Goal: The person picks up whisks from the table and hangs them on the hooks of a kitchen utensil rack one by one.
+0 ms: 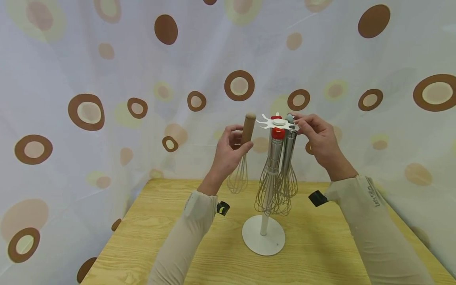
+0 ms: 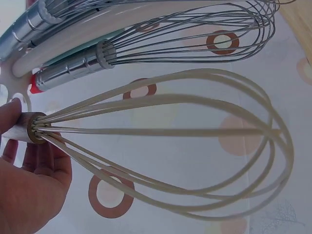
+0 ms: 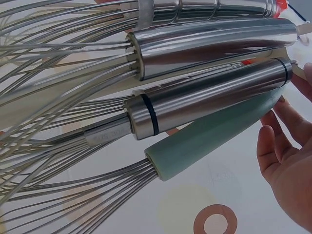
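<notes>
My left hand [image 1: 229, 148] grips a whisk by its wooden handle [image 1: 248, 128], left of a white whisk stand [image 1: 263, 235]. The handle stands nearly upright, and its pale wire loops [image 2: 195, 131] hang below the fingers. At the stand's notched top my right hand [image 1: 318, 136] pinches the rim with thumb and fingers, close to the end of a green-handled whisk [image 3: 204, 136]. Beside that whisk hang two steel-handled whisks [image 3: 209, 100], and a red-tipped whisk [image 1: 275, 152] hangs at the front of the stand. The fingertips of the right hand are partly hidden.
The stand's round base rests on a light wooden table [image 1: 171, 237]. Behind and beside the table hangs a white curtain [image 1: 199, 51] with brown and beige circles. Another red-tipped whisk [image 2: 73, 70] hangs on the stand near the left hand.
</notes>
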{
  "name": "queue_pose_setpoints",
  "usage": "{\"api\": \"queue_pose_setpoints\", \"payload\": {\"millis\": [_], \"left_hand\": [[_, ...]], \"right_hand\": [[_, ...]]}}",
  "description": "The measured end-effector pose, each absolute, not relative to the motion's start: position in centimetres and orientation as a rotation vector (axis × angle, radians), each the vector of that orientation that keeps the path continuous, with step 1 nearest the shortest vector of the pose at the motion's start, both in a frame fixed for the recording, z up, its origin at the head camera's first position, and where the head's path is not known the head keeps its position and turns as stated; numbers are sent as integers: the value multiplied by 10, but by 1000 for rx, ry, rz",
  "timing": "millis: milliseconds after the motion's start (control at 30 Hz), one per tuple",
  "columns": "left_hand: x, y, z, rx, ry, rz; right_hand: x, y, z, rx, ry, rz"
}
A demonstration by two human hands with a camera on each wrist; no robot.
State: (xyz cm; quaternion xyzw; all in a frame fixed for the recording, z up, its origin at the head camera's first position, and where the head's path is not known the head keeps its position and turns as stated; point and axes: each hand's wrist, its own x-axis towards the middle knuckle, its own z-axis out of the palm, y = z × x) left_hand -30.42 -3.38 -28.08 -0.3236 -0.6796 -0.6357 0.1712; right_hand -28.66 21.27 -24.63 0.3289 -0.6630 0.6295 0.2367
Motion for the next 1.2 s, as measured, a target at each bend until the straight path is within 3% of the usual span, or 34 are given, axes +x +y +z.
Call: {"api": "queue_pose_setpoints", "payload": {"millis": [600,1200], "left_hand": [[-303,-26,-279,-918,-2018,-1798],[-304,-22,-290,-1104,-1979,-1914]], "right_hand": [[-286,215,-247,908,-1825,1745],[-285,215,-248,895,-1836,1703]]}}
